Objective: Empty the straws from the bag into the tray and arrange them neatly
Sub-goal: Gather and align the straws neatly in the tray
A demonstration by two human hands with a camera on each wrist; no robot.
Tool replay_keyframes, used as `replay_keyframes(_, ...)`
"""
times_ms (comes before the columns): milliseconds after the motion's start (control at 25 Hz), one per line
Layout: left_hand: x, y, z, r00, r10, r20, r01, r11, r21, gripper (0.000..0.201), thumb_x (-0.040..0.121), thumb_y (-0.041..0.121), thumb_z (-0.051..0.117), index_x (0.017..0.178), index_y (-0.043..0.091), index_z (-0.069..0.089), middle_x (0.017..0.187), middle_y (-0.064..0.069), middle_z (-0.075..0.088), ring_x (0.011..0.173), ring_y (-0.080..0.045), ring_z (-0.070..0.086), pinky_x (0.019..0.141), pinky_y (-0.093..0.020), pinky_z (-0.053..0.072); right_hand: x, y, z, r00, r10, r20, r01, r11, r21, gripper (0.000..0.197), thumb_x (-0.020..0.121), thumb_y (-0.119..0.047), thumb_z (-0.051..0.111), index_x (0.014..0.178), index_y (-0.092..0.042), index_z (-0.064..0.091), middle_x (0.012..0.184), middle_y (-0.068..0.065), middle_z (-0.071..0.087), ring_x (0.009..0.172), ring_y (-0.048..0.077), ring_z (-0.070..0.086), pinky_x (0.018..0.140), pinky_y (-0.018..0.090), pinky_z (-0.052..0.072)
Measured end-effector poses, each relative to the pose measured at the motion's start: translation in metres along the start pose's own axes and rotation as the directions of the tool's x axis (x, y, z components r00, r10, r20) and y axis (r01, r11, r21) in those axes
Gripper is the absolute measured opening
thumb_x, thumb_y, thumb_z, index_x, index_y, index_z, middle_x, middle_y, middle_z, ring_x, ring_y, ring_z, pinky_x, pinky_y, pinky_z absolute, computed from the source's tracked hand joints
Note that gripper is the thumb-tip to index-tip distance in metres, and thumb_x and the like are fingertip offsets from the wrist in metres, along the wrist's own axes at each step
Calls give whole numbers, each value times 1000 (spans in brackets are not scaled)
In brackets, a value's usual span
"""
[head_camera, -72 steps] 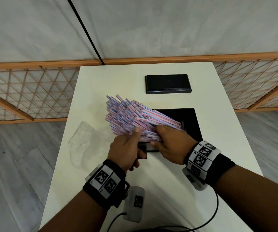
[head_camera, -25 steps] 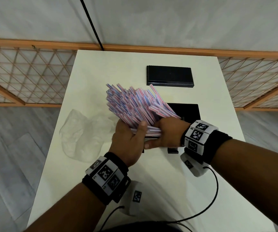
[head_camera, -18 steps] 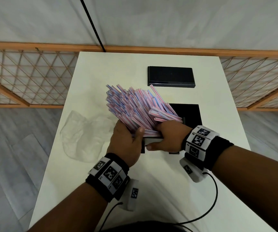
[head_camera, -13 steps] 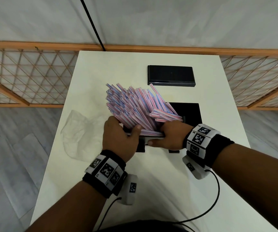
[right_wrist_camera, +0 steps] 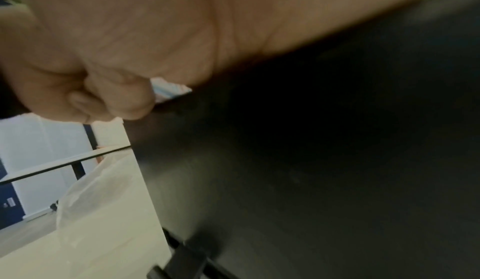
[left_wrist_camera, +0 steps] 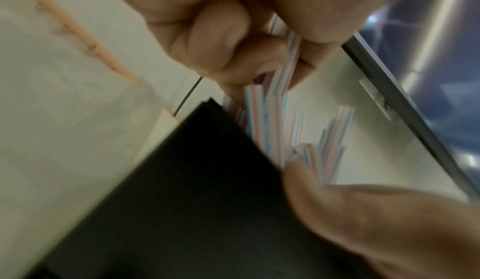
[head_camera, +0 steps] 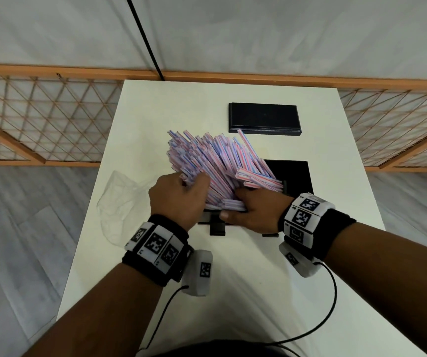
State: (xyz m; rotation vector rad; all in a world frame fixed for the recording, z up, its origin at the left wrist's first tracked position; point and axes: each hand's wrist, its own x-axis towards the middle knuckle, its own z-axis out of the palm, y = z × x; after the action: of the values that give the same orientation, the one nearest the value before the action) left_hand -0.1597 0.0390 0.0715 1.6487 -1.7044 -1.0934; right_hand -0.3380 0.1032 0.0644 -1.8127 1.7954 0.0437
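Note:
A thick fan of pink-and-blue striped straws leans over the near left part of the black tray, tips pointing up and away. My left hand grips the left side of the bundle with curled fingers; the left wrist view shows straws pinched in them beside the tray's wall. My right hand holds the lower ends at the tray's near edge, thumb along the front. The empty clear bag lies crumpled on the table to the left.
A second black tray or lid lies flat at the far side of the white table. Wrist cables trail over the near table. Wooden lattice fencing runs past the table's edges on both sides.
My left hand has slid up from under the bundle's base to its left side and closed round some straws. The straws lean a little more upright; the right hand has stayed at the base.

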Motion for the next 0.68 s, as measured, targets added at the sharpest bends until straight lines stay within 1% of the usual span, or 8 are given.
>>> replay_keyframes(80,2,-4,1,998,-64,1,64,990,-128,46,83,50,67,62,9,66,51,-8,65,60,-33,67,68,-44,59,-2,3,-3,999,-2,-44,4,999,38,45,88,-69,47,93,-25,43,90,-3,51,90,20,53,79,25,35)
replay_keyframes(160,-3,-4,-1,998,3,57,-2,1000,-19,54,86,57,67,63,8,65,55,-3,66,63,-26,66,67,-34,54,-4,6,-5,998,55,19,-55,997,46,49,87,-71,45,83,-23,47,83,-3,53,88,23,56,77,27,38)
replay_keyframes(240,-9,-5,0,997,26,72,-26,1000,1,53,81,67,65,84,14,66,78,5,69,77,-17,63,71,-28,43,-6,9,-5,993,91,69,-93,995,22,54,86,-76,40,74,-24,49,76,-4,53,85,24,56,76,29,40)
replay_keyframes(320,-16,-4,2,993,-85,88,100,978,-182,67,70,79,65,100,20,56,96,7,67,92,-17,62,80,-30,42,-8,8,-7,993,87,83,-91,995,41,56,86,-77,39,82,-23,53,85,-4,56,93,24,59,80,28,40)
replay_keyframes(400,-15,-3,6,976,-205,77,219,894,-391,71,62,84,60,98,24,50,98,4,64,97,-23,63,82,-38,47,-10,5,-10,993,74,90,-82,993,84,55,86,-74,44,106,-25,58,97,-6,54,100,19,56,84,25,36)
replay_keyframes(520,-9,0,6,983,-182,20,162,812,-560,71,66,80,58,108,24,53,112,-2,65,110,-25,64,97,-49,51,-11,3,-14,993,27,111,-46,984,172,50,83,-72,53,113,-31,55,102,-12,57,96,12,56,82,23,39)
replay_keyframes(600,-5,0,8,986,-162,34,150,790,-595,88,64,89,60,117,18,57,120,-9,67,114,-30,65,101,-59,48,-9,0,-13,993,29,117,-46,989,144,39,86,-68,53,100,-32,56,96,-10,58,93,14,55,79,23,37)
replay_keyframes(680,-7,-1,12,988,-146,48,147,804,-576,96,59,95,57,119,20,58,120,-3,70,114,-26,66,102,-57,48,-6,-5,-16,987,55,154,-66,996,65,41,88,-69,49,84,-28,54,89,-6,57,90,17,54,77,25,35)
